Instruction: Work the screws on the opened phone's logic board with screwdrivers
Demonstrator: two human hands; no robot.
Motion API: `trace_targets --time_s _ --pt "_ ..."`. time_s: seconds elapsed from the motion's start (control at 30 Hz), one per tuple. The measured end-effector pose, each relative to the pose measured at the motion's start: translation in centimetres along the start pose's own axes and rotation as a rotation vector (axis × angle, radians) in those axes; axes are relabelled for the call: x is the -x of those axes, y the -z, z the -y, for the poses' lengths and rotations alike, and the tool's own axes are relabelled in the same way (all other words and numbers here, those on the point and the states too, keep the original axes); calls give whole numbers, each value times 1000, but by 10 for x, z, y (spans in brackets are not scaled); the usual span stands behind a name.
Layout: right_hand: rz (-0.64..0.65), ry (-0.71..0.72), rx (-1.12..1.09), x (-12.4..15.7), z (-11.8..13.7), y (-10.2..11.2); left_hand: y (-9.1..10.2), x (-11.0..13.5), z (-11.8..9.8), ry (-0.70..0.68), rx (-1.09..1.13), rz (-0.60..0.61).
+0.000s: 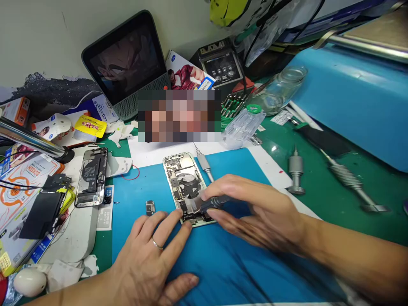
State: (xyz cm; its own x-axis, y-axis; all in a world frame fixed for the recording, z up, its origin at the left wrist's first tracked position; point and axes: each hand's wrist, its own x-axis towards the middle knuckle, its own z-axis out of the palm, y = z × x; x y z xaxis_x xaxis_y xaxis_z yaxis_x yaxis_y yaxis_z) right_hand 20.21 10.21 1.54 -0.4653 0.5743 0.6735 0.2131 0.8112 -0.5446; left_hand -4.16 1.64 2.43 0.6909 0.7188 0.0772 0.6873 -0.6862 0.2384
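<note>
An opened phone body (184,180) with its insides exposed lies on a blue mat (229,259). My left hand (153,255), a ring on one finger, lies flat with fingers spread, its fingertips pressing the phone's near edge. My right hand (258,212) is closed round a dark screwdriver (213,204) whose tip touches the phone's lower end. A small loose part (150,207) lies on the mat left of the phone.
A second opened phone (92,176) lies at the left beside a black part (44,208). A silver driver (204,163) rests behind the phone. Metal tools (296,172) and a glass jar (280,89) stand at the right. A screen (127,63) leans on the wall.
</note>
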Motion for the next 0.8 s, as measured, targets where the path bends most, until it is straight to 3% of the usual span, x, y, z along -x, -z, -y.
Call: trace_targets --time_s 0.1,0.5,0.7,0.8 --pt "50 -72 -22 1 0 -1 1 -1 0 -5 -21 23" --pt "48 13 -31 -1 -3 -2 1 0 1 11 -3 24" --pt "52 229 71 -4 -3 -1 0 0 1 11 -7 12" --pt "70 257 77 -4 -3 -3 1 0 1 2 -3 7"
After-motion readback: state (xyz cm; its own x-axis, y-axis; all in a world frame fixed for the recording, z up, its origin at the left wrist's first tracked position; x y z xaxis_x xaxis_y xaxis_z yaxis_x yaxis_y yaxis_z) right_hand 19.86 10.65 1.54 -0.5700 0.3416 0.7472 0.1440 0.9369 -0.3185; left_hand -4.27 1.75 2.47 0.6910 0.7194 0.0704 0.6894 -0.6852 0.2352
